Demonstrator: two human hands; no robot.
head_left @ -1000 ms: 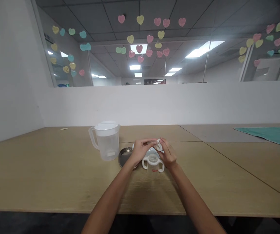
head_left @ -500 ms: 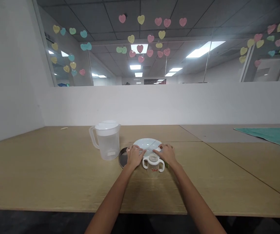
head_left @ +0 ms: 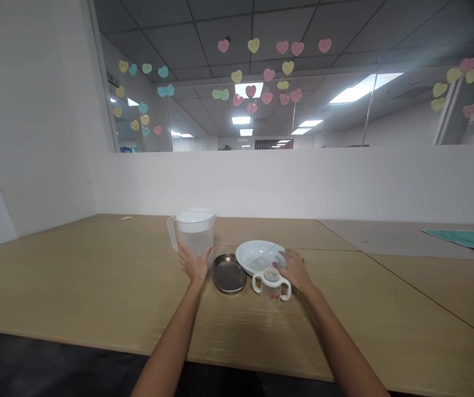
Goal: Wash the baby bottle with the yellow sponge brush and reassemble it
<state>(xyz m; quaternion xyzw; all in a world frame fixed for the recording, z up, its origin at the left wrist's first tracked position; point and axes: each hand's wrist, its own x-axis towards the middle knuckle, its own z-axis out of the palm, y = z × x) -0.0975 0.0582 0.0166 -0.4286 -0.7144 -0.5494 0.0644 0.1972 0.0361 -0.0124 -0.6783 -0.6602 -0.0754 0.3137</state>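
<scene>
The left hand (head_left: 194, 267) is spread wide at the lower front of the pitcher (head_left: 195, 236), thumb towards its right side and the other 4 fingers towards its left; whether they press on it I cannot tell. The pitcher stands upright, its handle pointing left. The right hand (head_left: 296, 270) is loosely curled at the right rim of the bowl (head_left: 243, 251); whether it grips anything I cannot tell. A small green thing (head_left: 295, 290) shows just below it. In front of the bowl, the cup (head_left: 270, 293) stands upright, 1 handle on each side. The metal dish (head_left: 229, 280) lies between pitcher and cup. All rest on the table (head_left: 117, 286).
</scene>
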